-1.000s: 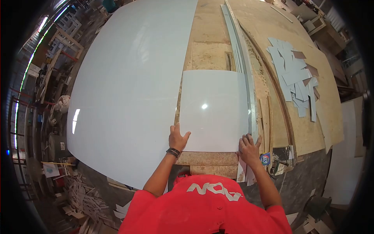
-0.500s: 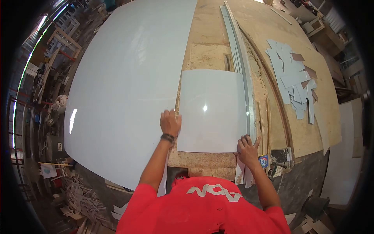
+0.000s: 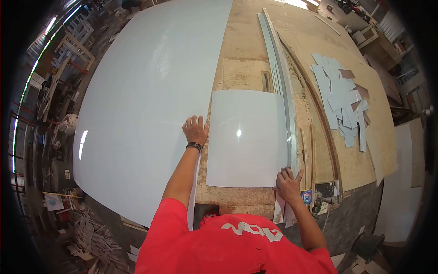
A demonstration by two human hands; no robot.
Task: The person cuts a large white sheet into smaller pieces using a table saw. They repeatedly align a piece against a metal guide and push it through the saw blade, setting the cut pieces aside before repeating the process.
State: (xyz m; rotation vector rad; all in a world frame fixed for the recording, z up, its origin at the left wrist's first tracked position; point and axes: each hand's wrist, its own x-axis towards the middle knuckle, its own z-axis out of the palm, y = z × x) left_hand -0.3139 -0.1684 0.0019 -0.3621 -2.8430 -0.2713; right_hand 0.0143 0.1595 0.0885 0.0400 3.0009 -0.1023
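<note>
My left hand [image 3: 196, 131] lies palm down near the right edge of a large glossy white sheet [image 3: 146, 91], its fingers spread and pointing away from me. To its right, across a narrow gap, is a smaller white rectangular sheet [image 3: 246, 150]. My right hand [image 3: 288, 183] rests at the near end of a long metal straightedge bar [image 3: 290, 132], beside the small sheet's near right corner. Its fingers are stretched over the bar, and the palm's underside is hidden. The bar runs along the small sheet's right side.
Thin strips [image 3: 269, 45] lie left of the bar on the wooden worktable [image 3: 246, 68]. Several white and brown offcuts [image 3: 340, 96] are piled at the right. A blue-labelled item [image 3: 306, 197] sits near my right forearm. Scrap strips [image 3: 93, 233] litter the floor at lower left.
My left hand has slid forward along the large sheet's edge and slightly left. My right hand stays at the bar's near end. The camera view has shifted a little.
</note>
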